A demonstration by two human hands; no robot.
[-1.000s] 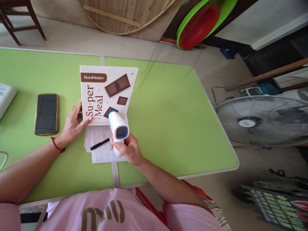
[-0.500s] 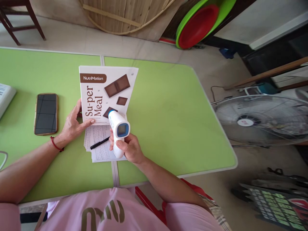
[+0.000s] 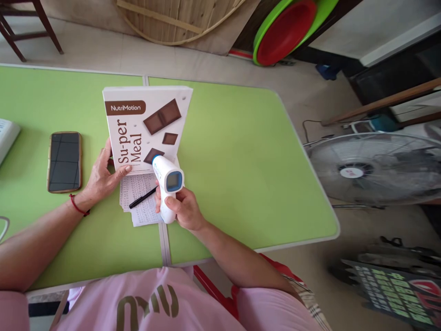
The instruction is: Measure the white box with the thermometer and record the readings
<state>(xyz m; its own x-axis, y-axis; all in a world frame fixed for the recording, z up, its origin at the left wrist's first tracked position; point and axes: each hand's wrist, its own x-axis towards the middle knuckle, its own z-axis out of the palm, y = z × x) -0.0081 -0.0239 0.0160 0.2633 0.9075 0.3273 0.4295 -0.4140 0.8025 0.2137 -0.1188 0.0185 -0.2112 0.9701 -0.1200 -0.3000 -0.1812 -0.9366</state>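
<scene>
My left hand point(image 3: 106, 174) grips the lower left edge of a white NutriMotion box point(image 3: 155, 99), thumb on its front and the other fingers behind. The box stands tilted, its chocolate-picture face turned up toward me. In my right hand point(image 3: 186, 209) is a white and blue infrared thermometer point(image 3: 167, 184), its nose close to the lower part of the box and its small screen facing me. I cannot tell whether the nose touches the box. Beneath both lie handwritten sheets of paper point(image 3: 146, 216) with a black pen point(image 3: 143, 197) on them.
A smartphone point(image 3: 64, 162) in a brown case lies left on the green table point(image 3: 248, 174). A white device point(image 3: 7, 138) sits at the far left edge. Beyond the table's right end stands a fan point(image 3: 351, 172). Green and red basins point(image 3: 285, 32) lean at the back.
The box has tilted a little and shifted slightly left and up with my left hand. The thermometer has moved slightly the same way, still held in my right hand.
</scene>
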